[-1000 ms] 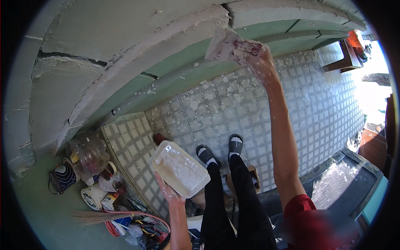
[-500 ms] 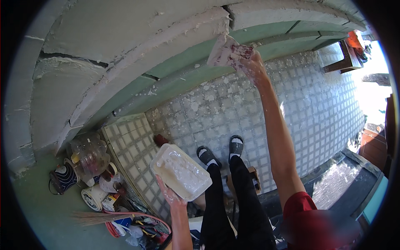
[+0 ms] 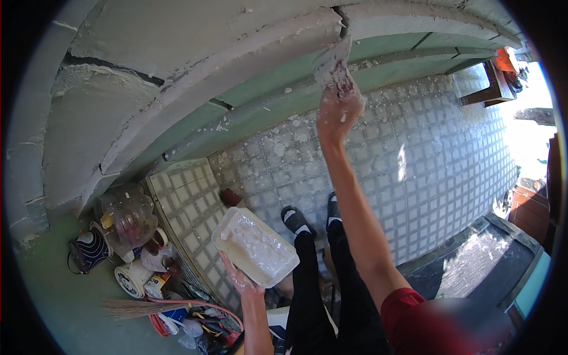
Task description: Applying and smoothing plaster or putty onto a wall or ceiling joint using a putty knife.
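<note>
My right hand (image 3: 340, 113), smeared with white paste, is closed round a putty knife (image 3: 332, 64) coated in the same paste. The blade points up at the lower edge of a grey plastered ledge (image 3: 260, 54), close to a dark gap in it; whether it touches cannot be told. Lower down, my left hand (image 3: 242, 279) grips the near left side of a white rectangular plastic tub (image 3: 269, 273). Wet white paste (image 3: 251, 242) lies inside the tub. White smears also cover the left fingers.
White splatters dot the tiled floor (image 3: 378, 154). A tiled step (image 3: 183, 189) stands left of it. Beside that are a clear plastic bottle (image 3: 127, 219), a white bucket (image 3: 131, 280), a broom (image 3: 139, 309) and a pink hose (image 3: 228, 313). A wooden bench (image 3: 494, 86) is at the far right.
My right hand has swung left and turned, so the putty knife blade now points up toward the ledge edge. The tub in my left hand has barely moved.
</note>
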Demonstrator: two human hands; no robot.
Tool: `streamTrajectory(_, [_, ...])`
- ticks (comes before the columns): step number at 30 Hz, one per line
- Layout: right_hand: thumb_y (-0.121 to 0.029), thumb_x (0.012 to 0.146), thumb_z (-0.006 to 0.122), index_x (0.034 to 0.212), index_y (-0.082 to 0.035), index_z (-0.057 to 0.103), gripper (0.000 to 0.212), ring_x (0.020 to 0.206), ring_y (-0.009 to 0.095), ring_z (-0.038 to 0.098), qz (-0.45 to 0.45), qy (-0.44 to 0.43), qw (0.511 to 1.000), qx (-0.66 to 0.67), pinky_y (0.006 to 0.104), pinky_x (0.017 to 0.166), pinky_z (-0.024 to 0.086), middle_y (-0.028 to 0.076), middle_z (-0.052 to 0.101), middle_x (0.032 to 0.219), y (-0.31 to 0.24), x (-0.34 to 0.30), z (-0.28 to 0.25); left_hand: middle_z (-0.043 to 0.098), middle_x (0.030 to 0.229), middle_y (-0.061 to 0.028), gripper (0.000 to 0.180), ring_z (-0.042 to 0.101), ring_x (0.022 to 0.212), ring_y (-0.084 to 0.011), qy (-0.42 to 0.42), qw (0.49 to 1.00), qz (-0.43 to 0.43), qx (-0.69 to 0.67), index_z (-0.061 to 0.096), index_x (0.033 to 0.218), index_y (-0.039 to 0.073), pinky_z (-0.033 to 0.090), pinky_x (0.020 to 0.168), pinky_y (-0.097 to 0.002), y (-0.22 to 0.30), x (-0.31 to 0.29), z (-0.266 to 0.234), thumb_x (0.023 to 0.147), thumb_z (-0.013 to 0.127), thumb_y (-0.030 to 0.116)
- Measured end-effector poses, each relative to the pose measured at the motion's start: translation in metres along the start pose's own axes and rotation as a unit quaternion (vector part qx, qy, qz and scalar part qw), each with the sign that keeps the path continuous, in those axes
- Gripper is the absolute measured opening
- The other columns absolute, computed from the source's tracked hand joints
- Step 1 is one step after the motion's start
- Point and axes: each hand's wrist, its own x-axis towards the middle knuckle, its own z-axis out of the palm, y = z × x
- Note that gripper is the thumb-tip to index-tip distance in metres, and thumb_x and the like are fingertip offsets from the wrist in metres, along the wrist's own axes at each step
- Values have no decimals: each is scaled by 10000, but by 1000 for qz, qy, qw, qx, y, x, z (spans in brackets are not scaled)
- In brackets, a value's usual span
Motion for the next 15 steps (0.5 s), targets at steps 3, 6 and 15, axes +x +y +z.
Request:
streamTrajectory(3, [-5,854,531,1169,69,595,330,673,115,577,110,-14,994,-22,269,618,471,158,689,883,-39,-3,24,330,1470,-69,641,355,1324,-302,-130,989,57,34,319,1438,169,308,1086,-478,3,0,-10,930,409,548])
streamTrajectory(6, [-9,883,501,1194,67,578,330,756,133,630,118,-38,992,-39,267,678,490,193,686,970,-54,-14,27,331,1468,-67,639,355,1324,-300,-90,996,12,-6,320,1437,166,306,1089,-473,5,1,-5,930,412,544])
streamTrajectory(15, [35,818,505,1154,50,612,353,843,246,695,78,-63,994,-45,302,746,516,216,679,976,-51,15,-15,329,1467,-75,637,343,1328,-297,26,999,14,30,310,1441,148,297,1093,-469,7,4,-2,945,368,544])
